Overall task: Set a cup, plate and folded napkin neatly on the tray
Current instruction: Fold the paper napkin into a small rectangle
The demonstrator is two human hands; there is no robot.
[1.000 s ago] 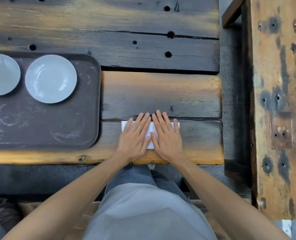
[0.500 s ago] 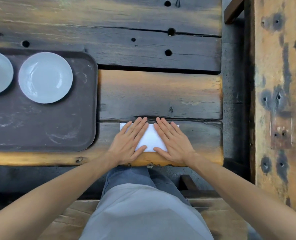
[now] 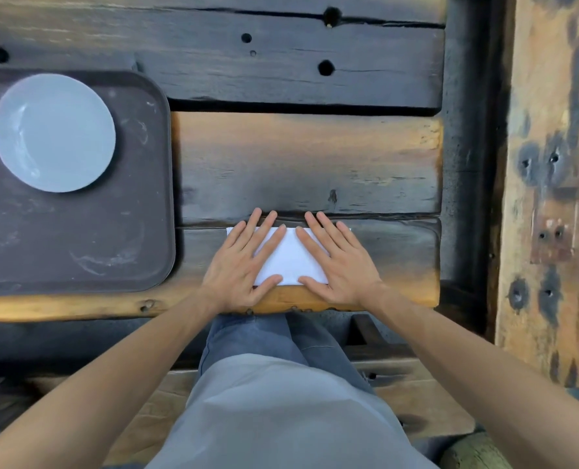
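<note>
Both my hands lie flat on the white napkin (image 3: 289, 257), which rests on the near plank of the wooden worktop (image 3: 308, 157), well right of the tray (image 3: 78, 238). My left hand (image 3: 239, 262) covers the napkin's left part and my right hand (image 3: 338, 262) its right part; neither grip is closed on anything, the fingers being straight and pressed down on the paper. Compared with a second ago, my hands have slid apart: then they lay side by side, nearly touching over the middle of the napkin, whereas now a bare white strip shows between them. I judge this to be the smoothing of a crease outward from the centre, so the fold is probably being finished and the napkin is not yet ready to be carried. The napkin itself has not shifted on the plank. It is a flat rectangle with its long axis running left to right, parallel to the near edge of the worktop; its far edge lies along the seam between two planks. On the tray, the plate (image 3: 54, 133) sits toward the far right corner, and a sliver of another pale round item, cut off by the left border, is too little to identify. The napkin remains the item still off the tray.
</note>
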